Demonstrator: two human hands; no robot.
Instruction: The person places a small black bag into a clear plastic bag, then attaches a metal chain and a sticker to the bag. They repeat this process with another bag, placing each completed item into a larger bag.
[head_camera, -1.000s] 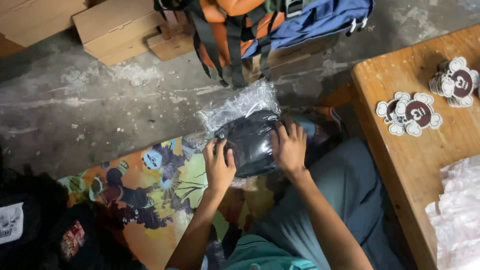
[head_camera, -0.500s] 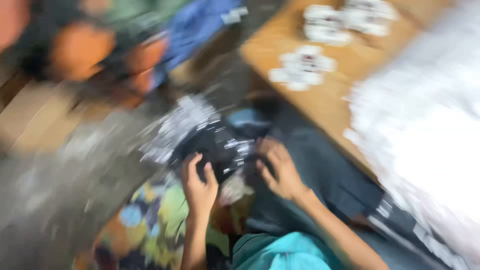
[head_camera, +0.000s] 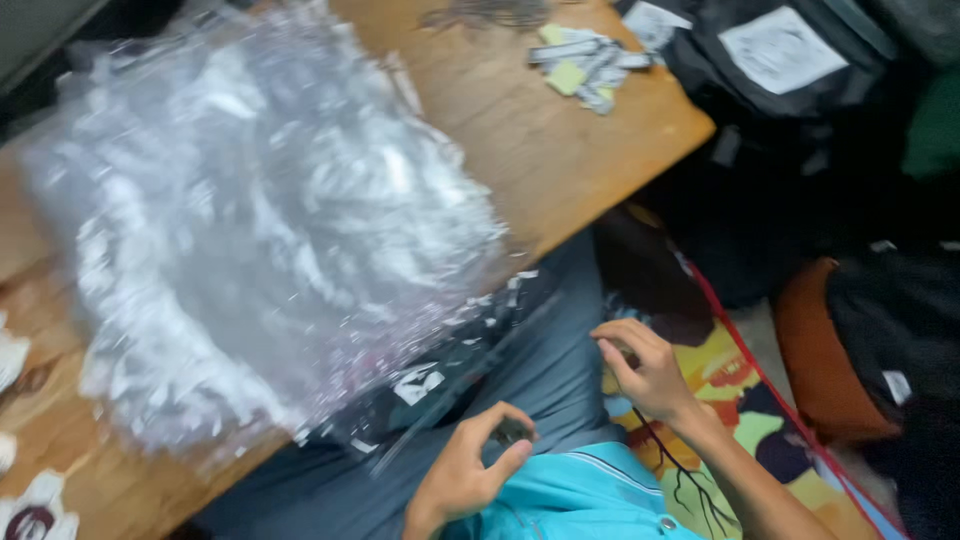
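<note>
Bagged black garment (head_camera: 440, 385) lies diagonally across lap.

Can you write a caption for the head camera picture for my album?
Seated person's left hand pinches something small, right hand rests on a colourful mat, beside clear plastic bags heaped on a wooden table.

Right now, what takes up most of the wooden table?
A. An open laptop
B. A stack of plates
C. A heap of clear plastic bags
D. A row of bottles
C: a big crinkled heap of clear plastic bags covers most of the wooden table, with only a few small tags lying near its far corner.
</note>
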